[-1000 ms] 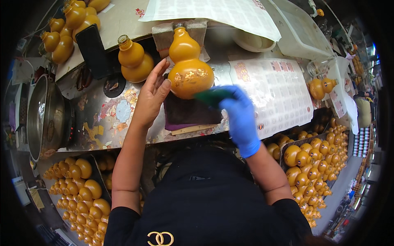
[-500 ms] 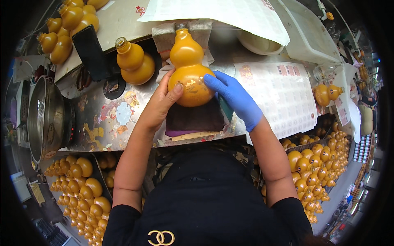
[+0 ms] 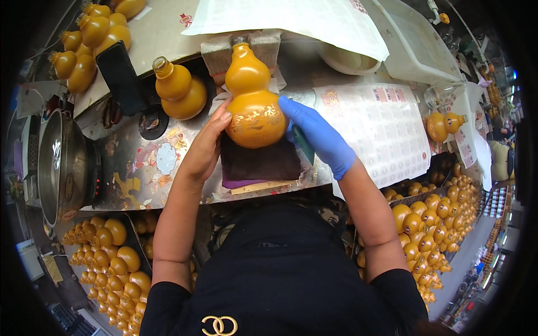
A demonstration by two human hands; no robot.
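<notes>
In the head view, a glossy ochre-yellow, gourd-shaped bottle [image 3: 250, 101] lies with its neck on a folded greyish cloth [image 3: 215, 59], its lower bulb over the upper edge of a dark, flat pad [image 3: 260, 162]. The bare left hand [image 3: 208, 140] is half curled around that bulb's left side, thumb and fingers touching it. The right hand [image 3: 320, 134], in a blue glove, presses the opposite side with its thumb while a flat, dark-green piece [image 3: 303, 144] is tucked under its palm.

A second ago the green piece was out at the bulb's lower edge in a blurred right hand; half a second ago both hands already held the bottle, but the left thumb lay across its front. Now that thumb sits farther to the side, and the gold markings [image 3: 255, 119] on the bulb show more fully. A similar ochre bottle [image 3: 182, 92] stands left of the cloth, as before.
</notes>
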